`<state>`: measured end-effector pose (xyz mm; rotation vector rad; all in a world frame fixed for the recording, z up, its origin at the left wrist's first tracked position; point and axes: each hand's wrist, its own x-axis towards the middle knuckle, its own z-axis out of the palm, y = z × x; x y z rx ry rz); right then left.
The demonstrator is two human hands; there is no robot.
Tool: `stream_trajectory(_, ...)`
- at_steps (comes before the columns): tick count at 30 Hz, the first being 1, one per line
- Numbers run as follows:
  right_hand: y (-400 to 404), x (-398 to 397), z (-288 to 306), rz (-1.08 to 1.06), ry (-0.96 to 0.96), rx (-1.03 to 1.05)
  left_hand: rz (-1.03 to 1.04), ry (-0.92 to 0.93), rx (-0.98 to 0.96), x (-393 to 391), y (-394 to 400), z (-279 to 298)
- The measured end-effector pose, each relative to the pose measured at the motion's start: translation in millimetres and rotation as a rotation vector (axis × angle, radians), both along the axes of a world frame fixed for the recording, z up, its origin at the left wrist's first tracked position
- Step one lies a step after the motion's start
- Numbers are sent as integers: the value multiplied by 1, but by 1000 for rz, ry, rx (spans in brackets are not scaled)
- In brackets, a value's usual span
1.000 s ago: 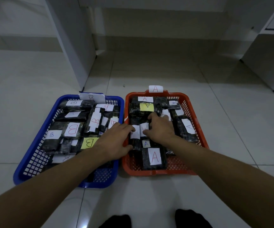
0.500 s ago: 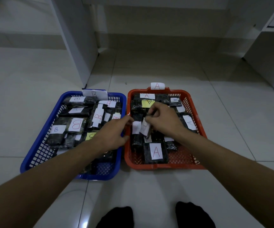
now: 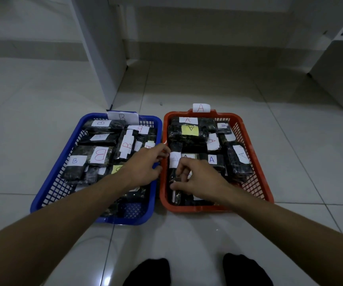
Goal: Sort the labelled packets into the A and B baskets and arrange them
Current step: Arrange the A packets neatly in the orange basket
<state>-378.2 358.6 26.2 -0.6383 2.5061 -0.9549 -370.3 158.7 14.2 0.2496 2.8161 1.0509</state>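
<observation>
The blue basket, tagged B, stands on the left and holds several dark packets with B labels. To its right the orange basket, tagged A, holds dark packets with A labels. My left hand lies across the gap between the baskets. Its fingers bend over the orange basket's left rim and its thumb is on the outer side. My right hand is inside the orange basket at the near left. There it pinches a narrow dark packet between curled fingers and thumb, and it hides the packets beneath.
Both baskets sit side by side on a pale tiled floor. A white furniture panel stands behind the blue basket and a white cabinet at the far right. My feet in black socks are at the bottom edge.
My right hand has drawn back from the middle of the orange basket to its near left and now pinches a packet there. My left hand stayed at the rim between the baskets.
</observation>
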Motion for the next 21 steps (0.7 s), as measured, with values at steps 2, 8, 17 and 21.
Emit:
stream_trajectory(2, 3, -5, 2, 42, 22, 13, 8, 4, 5, -1, 1, 1)
stream_trajectory(8, -2, -4, 1, 99, 20, -25, 6, 2, 2, -2, 1, 2)
stream_trajectory(17, 2, -1, -2, 103, 25, -13, -9, 48, -33, -1, 2, 3)
stream_trajectory(21, 13, -13, 10, -102, 4, -183, -25, 107, -108, -3, 10, 7)
